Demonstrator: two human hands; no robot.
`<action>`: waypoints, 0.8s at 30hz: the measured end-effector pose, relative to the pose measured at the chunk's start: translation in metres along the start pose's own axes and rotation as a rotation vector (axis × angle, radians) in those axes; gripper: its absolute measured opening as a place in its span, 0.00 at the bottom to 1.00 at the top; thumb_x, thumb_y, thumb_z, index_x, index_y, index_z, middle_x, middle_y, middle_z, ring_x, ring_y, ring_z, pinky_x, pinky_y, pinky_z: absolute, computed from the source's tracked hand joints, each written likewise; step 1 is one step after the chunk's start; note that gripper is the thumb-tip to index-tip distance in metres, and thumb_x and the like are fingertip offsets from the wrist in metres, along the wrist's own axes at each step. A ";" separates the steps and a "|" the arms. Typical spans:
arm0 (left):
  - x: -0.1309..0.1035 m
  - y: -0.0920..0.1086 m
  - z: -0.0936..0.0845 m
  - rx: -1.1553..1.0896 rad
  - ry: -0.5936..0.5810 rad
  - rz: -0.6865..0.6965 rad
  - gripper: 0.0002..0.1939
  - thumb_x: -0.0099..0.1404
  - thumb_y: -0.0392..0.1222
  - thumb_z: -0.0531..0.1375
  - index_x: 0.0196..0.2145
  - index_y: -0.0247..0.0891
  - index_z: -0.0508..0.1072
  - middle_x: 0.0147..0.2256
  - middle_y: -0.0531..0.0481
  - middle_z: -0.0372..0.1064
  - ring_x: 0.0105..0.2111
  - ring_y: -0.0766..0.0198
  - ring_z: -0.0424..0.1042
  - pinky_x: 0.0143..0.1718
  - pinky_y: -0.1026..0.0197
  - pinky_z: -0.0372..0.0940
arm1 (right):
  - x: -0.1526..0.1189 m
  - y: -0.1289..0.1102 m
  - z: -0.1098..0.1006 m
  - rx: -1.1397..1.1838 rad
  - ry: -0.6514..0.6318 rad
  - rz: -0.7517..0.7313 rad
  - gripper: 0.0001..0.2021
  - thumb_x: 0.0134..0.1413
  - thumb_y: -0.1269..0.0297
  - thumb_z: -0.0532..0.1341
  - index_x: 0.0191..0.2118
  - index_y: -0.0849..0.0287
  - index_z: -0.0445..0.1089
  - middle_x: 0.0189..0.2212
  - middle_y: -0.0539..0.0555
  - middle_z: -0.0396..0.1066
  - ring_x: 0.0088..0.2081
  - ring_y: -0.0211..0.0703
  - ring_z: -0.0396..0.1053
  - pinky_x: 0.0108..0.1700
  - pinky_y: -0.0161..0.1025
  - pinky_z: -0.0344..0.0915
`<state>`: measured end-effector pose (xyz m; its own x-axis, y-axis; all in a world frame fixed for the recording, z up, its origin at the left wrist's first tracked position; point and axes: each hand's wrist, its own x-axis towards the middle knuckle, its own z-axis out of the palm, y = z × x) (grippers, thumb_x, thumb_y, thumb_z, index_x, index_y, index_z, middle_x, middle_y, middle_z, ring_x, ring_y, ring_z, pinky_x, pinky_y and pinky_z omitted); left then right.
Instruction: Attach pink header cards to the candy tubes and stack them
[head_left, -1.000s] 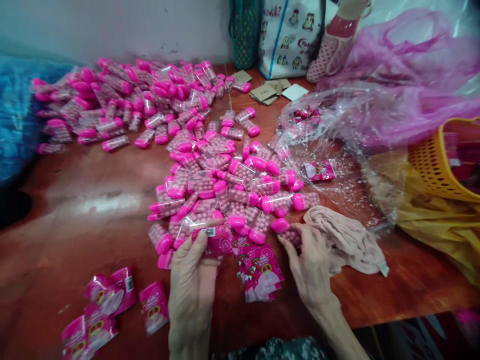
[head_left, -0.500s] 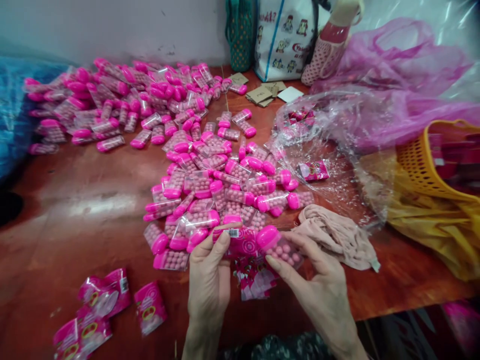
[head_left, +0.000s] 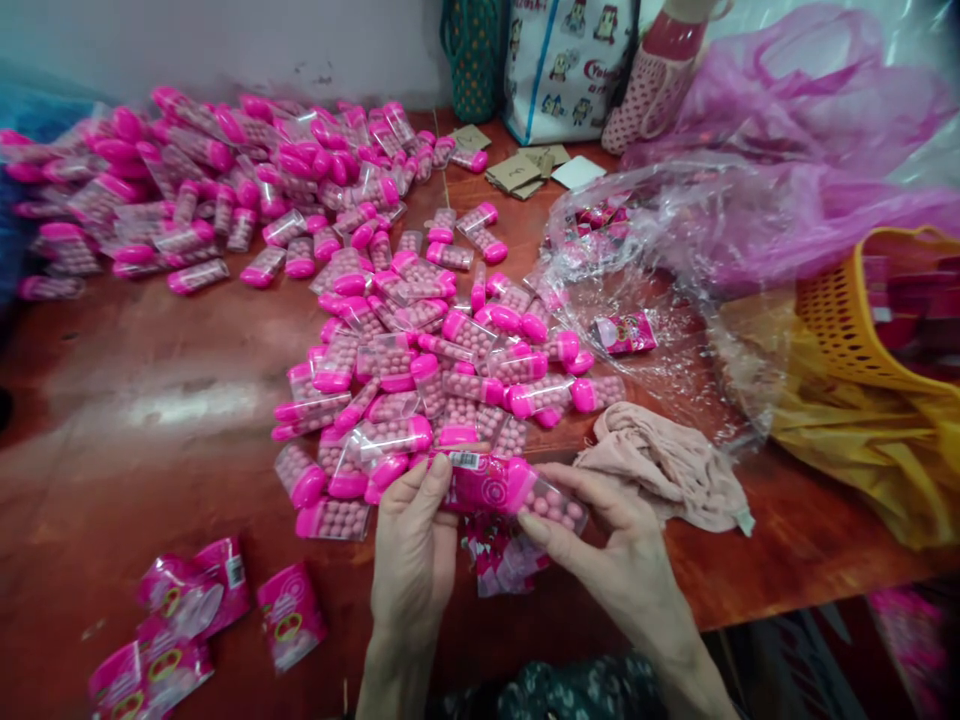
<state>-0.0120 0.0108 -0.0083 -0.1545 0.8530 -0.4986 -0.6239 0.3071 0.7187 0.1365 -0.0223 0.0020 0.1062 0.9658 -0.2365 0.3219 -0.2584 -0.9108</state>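
Observation:
My left hand (head_left: 415, 530) pinches a pink printed sleeve (head_left: 476, 485) with a barcode label, thumb on top. My right hand (head_left: 611, 550) grips a small clear container (head_left: 551, 503) of pink candy balls between thumb and fingers. Its pink cap points left and sits at the sleeve's right end, seemingly partly inside it. Below my hands lies a bunch of flat printed sleeves (head_left: 501, 560), partly hidden. Just beyond is a heap of capped candy containers (head_left: 420, 350). Several containers in printed sleeves (head_left: 291, 615) lie at the lower left.
A larger pile of containers (head_left: 202, 190) spreads along the wall. On the right are a beige cloth (head_left: 667, 465), a clear plastic bag (head_left: 660, 270), a yellow basket (head_left: 836, 310) and pink plastic bags (head_left: 787, 120). Cardboard pieces (head_left: 517, 173) and a white printed bag (head_left: 562, 70) stand behind.
The container has come into line with the sleeve, and its cap now reaches slightly into the sleeve's end. Both hands keep their grips. The view has shifted slightly.

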 end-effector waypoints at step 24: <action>0.006 0.001 0.000 0.082 0.015 -0.017 0.15 0.52 0.52 0.63 0.23 0.36 0.76 0.19 0.51 0.70 0.24 0.63 0.71 0.29 0.62 0.68 | 0.007 0.016 -0.003 0.542 -0.253 0.244 0.18 0.48 0.64 0.65 0.47 0.52 0.70 0.38 0.50 0.73 0.38 0.42 0.70 0.39 0.36 0.68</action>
<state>-0.0134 0.0167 -0.0103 -0.1569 0.8411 -0.5177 -0.5616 0.3552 0.7473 0.1452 -0.0195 -0.0134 -0.1302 0.8727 -0.4706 -0.2111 -0.4881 -0.8469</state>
